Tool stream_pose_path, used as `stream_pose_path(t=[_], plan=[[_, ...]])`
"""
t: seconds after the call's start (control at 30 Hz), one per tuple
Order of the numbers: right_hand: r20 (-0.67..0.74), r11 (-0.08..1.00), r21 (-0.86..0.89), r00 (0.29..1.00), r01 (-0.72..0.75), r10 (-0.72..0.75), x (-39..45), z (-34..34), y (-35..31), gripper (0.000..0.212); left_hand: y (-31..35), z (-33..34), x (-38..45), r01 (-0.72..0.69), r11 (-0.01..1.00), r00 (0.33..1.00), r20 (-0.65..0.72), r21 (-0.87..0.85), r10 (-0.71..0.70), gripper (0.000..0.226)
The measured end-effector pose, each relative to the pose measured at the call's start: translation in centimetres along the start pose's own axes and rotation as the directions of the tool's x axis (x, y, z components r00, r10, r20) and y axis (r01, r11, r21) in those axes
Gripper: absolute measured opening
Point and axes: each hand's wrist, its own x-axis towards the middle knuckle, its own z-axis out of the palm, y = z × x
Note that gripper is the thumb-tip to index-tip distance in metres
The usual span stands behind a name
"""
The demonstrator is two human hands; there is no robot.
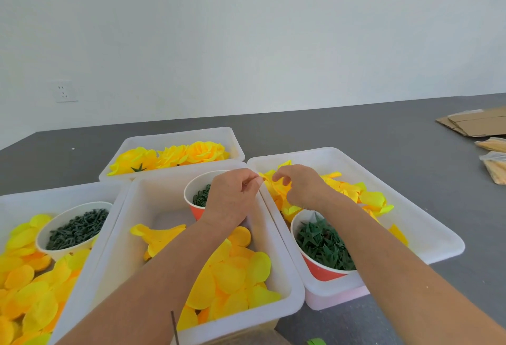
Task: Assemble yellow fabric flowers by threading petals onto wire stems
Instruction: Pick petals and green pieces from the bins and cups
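My left hand (232,194) hovers over the middle white bin (284,257), its thumb and forefinger pinching a thin wire stem near the bin's right rim. My right hand (298,186) reaches into the right bin (427,224) and holds a yellow fabric petal (276,184) with curled fingers, right beside the left fingertips. Loose yellow petals (235,270) fill the middle bin. Finished yellow flowers (175,154) lie in the far bin (178,136).
A cup of green rings (201,194) stands in the middle bin, a cup of green star calyxes (320,246) in the right bin, a cup of dark green pieces (76,228) in the left bin. Cardboard (476,123) and bagged items (495,164) lie far right.
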Motion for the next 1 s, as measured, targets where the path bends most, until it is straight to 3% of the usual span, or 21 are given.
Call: stream_pose_path(t=[0.07,0.17,0.23,0.3,0.43,0.5,0.6,0.77,0.87,1.0], plan=[[0.034,0.997,0.059,0.998,0.049,-0.051,0.3,0.0,-0.8,0.042,0.1,0.0,0.0,-0.014,1.000,1.000,-0.004,-0.005,0.013,0.020],[0.002,0.974,-0.223,0.999,0.033,-0.033,1.3,0.9,-1.4,0.025,0.1,0.1,0.0,-0.013,1.000,1.000,-0.010,0.010,0.013,0.021],[-0.085,0.966,-0.257,0.996,-0.016,-0.006,1.7,1.7,-1.6,0.012,0.1,0.1,0.0,-0.017,1.000,1.000,-0.013,0.007,0.017,0.021],[-0.156,0.986,-0.142,0.986,-0.084,0.062,1.9,1.6,-1.4,0.031,0.0,0.0,0.0,-0.013,1.000,1.000,-0.007,0.009,0.013,0.022],[-0.259,0.984,0.119,0.953,-0.133,0.160,1.7,-0.4,0.1,0.039,0.0,0.1,0.2,-0.005,1.000,1.000,0.001,0.013,0.005,0.022],[-0.259,0.926,0.358,0.940,-0.119,0.221,1.3,-1.1,1.0,0.036,0.1,0.2,0.1,-0.007,1.000,1.000,0.000,0.016,0.007,0.022],[-0.263,0.764,0.644,0.925,-0.042,0.273,0.3,-1.5,1.9,0.015,0.3,0.1,0.0,-0.003,1.000,1.000,0.008,-0.004,0.004,0.022],[-0.290,0.621,0.780,0.924,0.078,0.249,-0.3,-1.5,1.9,0.034,0.3,-0.1,0.0,-0.001,1.000,1.000,0.006,-0.017,0.001,0.021],[-0.268,0.465,0.873,0.941,0.146,0.208,-0.3,-1.8,1.5,0.013,0.2,-0.1,0.1,0.013,1.000,1.000,-0.019,-0.005,-0.013,0.022],[-0.333,0.490,0.850,0.919,0.195,0.211,-0.4,-1.8,1.7,0.013,0.1,-0.1,0.1,0.036,0.999,0.999,-0.009,-0.012,-0.036,0.022]])
